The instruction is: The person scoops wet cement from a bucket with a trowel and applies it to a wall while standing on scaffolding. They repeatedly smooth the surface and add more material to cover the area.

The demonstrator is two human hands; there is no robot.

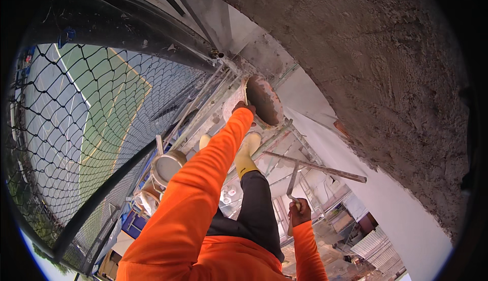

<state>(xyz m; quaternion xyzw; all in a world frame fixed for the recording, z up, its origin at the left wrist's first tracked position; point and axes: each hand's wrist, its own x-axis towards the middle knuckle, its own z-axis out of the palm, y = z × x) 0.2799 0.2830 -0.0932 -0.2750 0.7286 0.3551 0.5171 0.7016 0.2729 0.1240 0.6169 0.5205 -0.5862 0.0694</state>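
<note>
My left hand (244, 109) is closed on the near rim of a tilted, mortar-smeared bucket (278, 103), whose mouth faces right. Grey residue coats its inside. Lower and to the right, my right hand (301, 211) grips a trowel (325, 167) by its handle. The trowel's long, narrow blade shows nearly edge-on, dirty with mortar, and a bent metal neck joins it to the handle. My left fingers are partly hidden behind the sleeve and rim.
Wet grey plaster (376, 52) covers the curved wall at the upper right. My yellow boots (246, 161) stand on scaffold planks. Another bucket (169, 166) stands left of me. Chain-link fencing (101, 123) borders the left side. Through gaps below, a lower level (335, 230) shows.
</note>
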